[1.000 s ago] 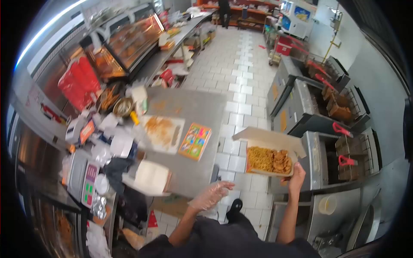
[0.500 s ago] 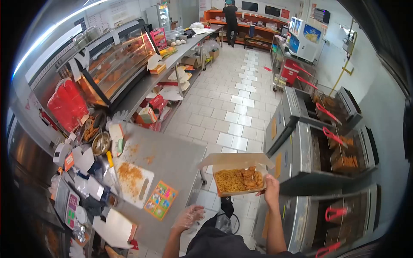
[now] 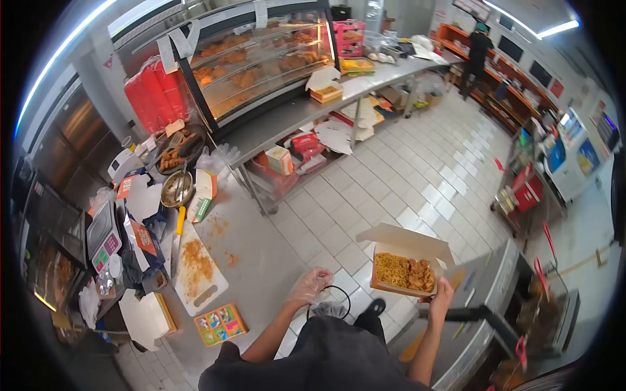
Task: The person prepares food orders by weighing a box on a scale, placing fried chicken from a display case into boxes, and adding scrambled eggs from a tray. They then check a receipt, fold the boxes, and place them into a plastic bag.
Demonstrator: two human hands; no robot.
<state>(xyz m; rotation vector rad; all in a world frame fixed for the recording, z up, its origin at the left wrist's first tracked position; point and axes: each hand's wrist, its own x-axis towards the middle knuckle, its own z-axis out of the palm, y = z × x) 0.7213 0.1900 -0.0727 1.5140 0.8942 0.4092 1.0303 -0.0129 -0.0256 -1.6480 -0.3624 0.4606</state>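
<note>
My right hand (image 3: pixel 441 297) grips the right edge of an open cardboard food box (image 3: pixel 391 281). Inside the box are noodles (image 3: pixel 394 264) on the left and fried chicken pieces (image 3: pixel 419 275) on the right; its lid is folded back. A clear plastic glove covers my left hand (image 3: pixel 312 285), which hangs beside the steel table with loosely curved fingers and nothing visible in it. On that table lie a crumb-covered white cutting board (image 3: pixel 208 281), a knife with a yellow handle (image 3: pixel 180 221) and a colourful small box (image 3: pixel 220 324).
Ahead stands a heated display case (image 3: pixel 261 65) of fried food. Pans (image 3: pixel 177 189), a scale (image 3: pixel 104 241) and open boxes crowd the table's left side. Fryers (image 3: pixel 469 306) stand close on my right. A person (image 3: pixel 477 58) is at the far orange shelves.
My view has swung left, bringing the display case nearer the middle. My right hand still holds the food box, now further right in view. My gloved left hand stays low beside the table.
</note>
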